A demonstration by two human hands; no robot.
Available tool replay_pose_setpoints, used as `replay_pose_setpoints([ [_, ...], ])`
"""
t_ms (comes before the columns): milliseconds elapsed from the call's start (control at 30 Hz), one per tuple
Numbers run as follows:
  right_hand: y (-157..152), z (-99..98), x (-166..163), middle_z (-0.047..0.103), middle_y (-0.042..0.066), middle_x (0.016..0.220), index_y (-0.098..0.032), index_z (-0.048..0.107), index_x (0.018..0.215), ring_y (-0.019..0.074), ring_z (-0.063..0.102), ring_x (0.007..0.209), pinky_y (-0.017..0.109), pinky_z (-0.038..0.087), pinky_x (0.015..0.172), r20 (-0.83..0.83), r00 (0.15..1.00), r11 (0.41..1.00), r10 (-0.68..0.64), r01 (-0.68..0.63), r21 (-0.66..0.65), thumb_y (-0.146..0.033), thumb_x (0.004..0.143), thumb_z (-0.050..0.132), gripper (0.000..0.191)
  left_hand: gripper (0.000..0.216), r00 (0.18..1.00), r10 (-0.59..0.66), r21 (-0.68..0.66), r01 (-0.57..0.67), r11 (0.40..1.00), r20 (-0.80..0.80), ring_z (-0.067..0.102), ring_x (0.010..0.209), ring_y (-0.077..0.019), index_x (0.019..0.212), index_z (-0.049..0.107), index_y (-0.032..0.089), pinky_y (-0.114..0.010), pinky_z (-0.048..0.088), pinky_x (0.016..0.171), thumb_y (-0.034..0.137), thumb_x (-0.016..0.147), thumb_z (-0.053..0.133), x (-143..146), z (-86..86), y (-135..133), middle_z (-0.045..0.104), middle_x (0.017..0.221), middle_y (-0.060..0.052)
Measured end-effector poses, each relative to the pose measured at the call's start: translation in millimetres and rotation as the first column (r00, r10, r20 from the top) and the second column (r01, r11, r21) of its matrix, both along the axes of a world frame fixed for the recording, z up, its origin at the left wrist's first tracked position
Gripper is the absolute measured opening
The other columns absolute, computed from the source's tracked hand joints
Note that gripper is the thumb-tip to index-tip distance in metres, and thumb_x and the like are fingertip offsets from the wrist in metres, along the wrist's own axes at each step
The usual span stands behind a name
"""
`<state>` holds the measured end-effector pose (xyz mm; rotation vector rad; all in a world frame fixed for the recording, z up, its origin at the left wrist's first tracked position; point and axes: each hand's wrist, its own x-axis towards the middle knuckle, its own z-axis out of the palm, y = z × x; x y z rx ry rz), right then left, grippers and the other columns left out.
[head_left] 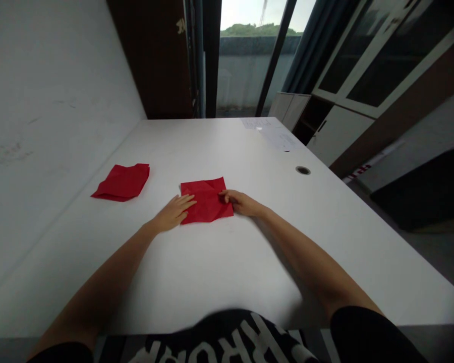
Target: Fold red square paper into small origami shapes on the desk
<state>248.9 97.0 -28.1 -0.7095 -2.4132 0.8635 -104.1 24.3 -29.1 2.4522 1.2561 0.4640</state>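
Observation:
A red folded sheet (pixel 206 201), cloth or soft paper with creases across it, lies flat on the white table (pixel 212 272) in front of me. On its left edge rests my left hand (pixel 173 212), fingers stretched out flat over the surface. My right hand (pixel 240 201) is at the right edge, its fingers curled over the sheet and thumb side partly hidden; whether it pinches the material is hard to see. Farther left lies a second red folded sheet (pixel 123 182), touched by neither hand.
A white wall (pixel 60 101) runs along the table's left side. Toward the right of the table is a round cable hole (pixel 303 170), with papers (pixel 276 136) near the far right corner. White cabinets (pixel 340 131) and a window (pixel 253 55) stand beyond.

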Motion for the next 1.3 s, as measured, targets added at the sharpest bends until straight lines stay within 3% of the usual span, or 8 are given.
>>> replay_pose_setpoints([
  [167, -0.7, -4.1, 2.1, 0.059, 0.013, 0.143, -0.019, 0.056, 0.137, 0.0257, 0.055, 0.132, 0.045, 0.044, 0.112, 0.026, 0.999, 0.989, 0.040, -0.043, 0.144, -0.022, 0.085, 0.058, 0.052, 0.072, 0.990, -0.015, -0.033, 0.020, 0.999, 0.142, 0.041, 0.146, -0.0215, 0.146, 0.051, 0.030, -0.050, 0.023, 0.126, 0.006, 0.079, 0.042, -8.5, 2.5, -1.8, 0.051, 0.153, -0.003],
  [300, -7.9, -8.6, -10.6, 0.064, 0.013, 0.137, -0.022, 0.062, 0.134, 0.0289, 0.056, 0.131, 0.050, 0.041, 0.113, 0.077, 0.992, 0.948, -0.099, 0.070, 0.312, -0.026, 0.088, 0.061, 0.046, 0.079, 0.977, 0.027, -0.062, -0.014, 0.998, 0.209, 0.046, 0.142, -0.0224, 0.143, 0.055, 0.030, -0.049, 0.032, 0.123, 0.004, 0.069, 0.044, -6.7, 3.8, -1.1, 0.055, 0.149, -0.003],
  [400, -11.6, -5.8, -15.6, 0.069, 0.009, 0.130, -0.025, 0.071, 0.122, 0.0272, 0.060, 0.126, 0.052, 0.036, 0.116, 0.052, 0.989, 0.939, -0.138, 0.114, 0.324, -0.025, 0.091, 0.058, 0.033, 0.077, 0.974, 0.019, -0.034, -0.011, 0.999, 0.225, 0.046, 0.142, -0.0231, 0.140, 0.057, 0.029, -0.050, 0.030, 0.124, 0.004, 0.069, 0.047, -6.1, 2.4, -1.3, 0.057, 0.148, -0.004],
  [600, -21.0, 5.2, -16.5, 0.076, 0.006, 0.113, -0.025, 0.074, 0.114, 0.0232, 0.070, 0.104, 0.038, 0.052, 0.096, -0.208, 0.937, 0.954, -0.282, 0.297, 0.043, -0.034, 0.097, 0.051, 0.031, 0.062, 0.940, 0.098, -0.071, -0.079, 0.994, 0.328, 0.044, 0.144, -0.0278, 0.135, 0.063, 0.028, -0.055, 0.021, 0.126, 0.010, 0.076, 0.055, -3.3, 4.6, -0.4, 0.058, 0.147, -0.004],
  [700, -26.2, 7.7, -23.8, 0.077, 0.003, 0.096, -0.023, 0.075, 0.104, 0.0221, 0.070, 0.089, 0.034, 0.054, 0.084, -0.367, 0.853, 0.929, -0.371, 0.334, -0.163, -0.040, 0.095, 0.055, 0.028, 0.040, 0.843, 0.273, -0.159, -0.224, 0.962, 0.463, 0.062, 0.124, -0.0316, 0.119, 0.073, 0.023, -0.052, 0.039, 0.116, 0.027, 0.080, 0.068, 5.9, 7.4, -2.8, 0.072, 0.125, -0.008],
  [800, -30.1, 10.5, -33.0, 0.073, 0.000, 0.087, -0.022, 0.074, 0.095, 0.0190, 0.066, 0.080, 0.030, 0.053, 0.075, -0.475, 0.766, 0.892, -0.433, 0.287, -0.350, -0.046, 0.091, 0.062, 0.028, 0.034, 0.654, 0.465, -0.344, -0.316, 0.884, 0.596, 0.071, 0.092, -0.0297, 0.094, 0.078, 0.016, -0.043, 0.056, 0.089, 0.046, 0.079, 0.074, 17.4, 11.9, -8.0, 0.077, 0.094, -0.009],
  [967, -35.1, 14.8, -41.2, 0.072, 0.001, 0.088, -0.021, 0.072, 0.097, 0.0171, 0.063, 0.079, 0.027, 0.053, 0.070, -0.526, 0.714, 0.830, -0.462, 0.140, -0.540, -0.050, 0.083, 0.073, 0.033, 0.049, 0.346, 0.611, -0.578, -0.204, 0.790, 0.713, 0.070, 0.073, -0.0232, 0.088, 0.074, 0.013, -0.034, 0.055, 0.069, 0.061, 0.078, 0.073, 31.8, 19.1, -15.0, 0.074, 0.077, -0.007],
  [1300, -33.9, 2.2, -43.6, 0.075, 0.002, 0.092, -0.020, 0.071, 0.099, 0.0163, 0.067, 0.078, 0.030, 0.055, 0.074, -0.530, 0.709, 0.714, -0.465, -0.053, -0.698, -0.044, 0.075, 0.081, 0.035, 0.034, 0.156, 0.628, -0.624, -0.080, 0.778, 0.763, 0.072, 0.083, -0.0235, 0.099, 0.068, 0.018, -0.036, 0.058, 0.077, 0.038, 0.073, 0.078, 32.4, 19.2, -10.5, 0.076, 0.092, -0.005],
])
